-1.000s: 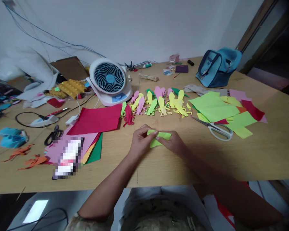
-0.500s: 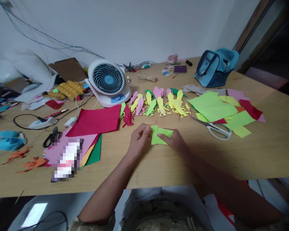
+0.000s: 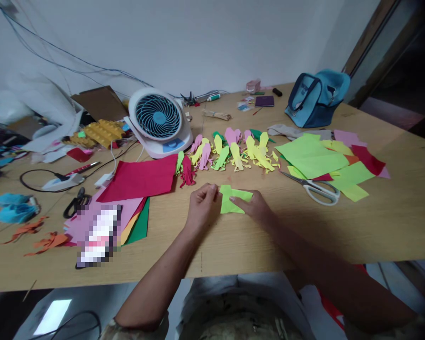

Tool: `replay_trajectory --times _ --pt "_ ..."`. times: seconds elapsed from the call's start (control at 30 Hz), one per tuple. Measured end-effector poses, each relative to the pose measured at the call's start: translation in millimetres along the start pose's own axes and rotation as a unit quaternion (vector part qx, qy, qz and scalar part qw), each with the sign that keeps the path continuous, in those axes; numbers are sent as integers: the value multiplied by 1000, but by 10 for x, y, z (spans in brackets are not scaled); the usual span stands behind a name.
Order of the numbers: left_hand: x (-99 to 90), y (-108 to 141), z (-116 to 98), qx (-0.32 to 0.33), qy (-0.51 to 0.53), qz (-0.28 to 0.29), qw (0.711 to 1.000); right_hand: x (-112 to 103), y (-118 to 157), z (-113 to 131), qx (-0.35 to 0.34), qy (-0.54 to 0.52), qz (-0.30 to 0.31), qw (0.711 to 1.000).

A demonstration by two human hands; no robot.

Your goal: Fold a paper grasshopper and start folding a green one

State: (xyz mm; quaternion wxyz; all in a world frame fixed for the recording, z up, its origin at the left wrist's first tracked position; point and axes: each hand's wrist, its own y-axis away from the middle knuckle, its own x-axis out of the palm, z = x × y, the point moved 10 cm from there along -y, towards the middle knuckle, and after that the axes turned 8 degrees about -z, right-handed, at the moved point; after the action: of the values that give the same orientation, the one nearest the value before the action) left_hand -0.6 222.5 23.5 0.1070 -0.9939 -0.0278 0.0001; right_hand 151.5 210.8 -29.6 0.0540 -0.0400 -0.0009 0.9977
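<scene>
Between my hands is a small light-green piece of felt (image 3: 226,202), folded in part, held just above the table. My right hand (image 3: 257,207) grips its right side, thumb lying across the front. My left hand (image 3: 202,204) is closed in a pinch at the felt's upper left edge; the fingertips' exact hold is small and hard to see. Behind the hands lies a row of cut felt figures (image 3: 235,153) with fringed ends, in pink, yellow, green and red. White-handled scissors (image 3: 320,192) rest to the right, beside a pile of felt sheets (image 3: 311,156).
On the left lie a red felt sheet (image 3: 141,177), more coloured sheets, black scissors (image 3: 77,203), a blurred-out phone-like object (image 3: 99,236) and orange fringed pieces (image 3: 51,242). A fan (image 3: 159,118) stands behind. A blue bag (image 3: 317,99) sits back right.
Both hands and the green felt have shifted very slightly to the left in view. A little more space shows between the left fingers and the felt's edge.
</scene>
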Motion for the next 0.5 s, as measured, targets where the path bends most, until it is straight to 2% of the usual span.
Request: replay_trajectory --times 0.17,0.23,0.4,0.5 --pt "154 46 273 -79 56 55 994 7 -12 -60 1 20 -1 1000" --pt "164 55 350 -111 71 57 990 45 -14 -112 10 26 15 999" --pt "61 7 372 -138 74 37 987 206 3 -171 39 -48 96 993" --pt "94 19 409 -153 61 65 984 182 -6 -101 13 -40 94 995"
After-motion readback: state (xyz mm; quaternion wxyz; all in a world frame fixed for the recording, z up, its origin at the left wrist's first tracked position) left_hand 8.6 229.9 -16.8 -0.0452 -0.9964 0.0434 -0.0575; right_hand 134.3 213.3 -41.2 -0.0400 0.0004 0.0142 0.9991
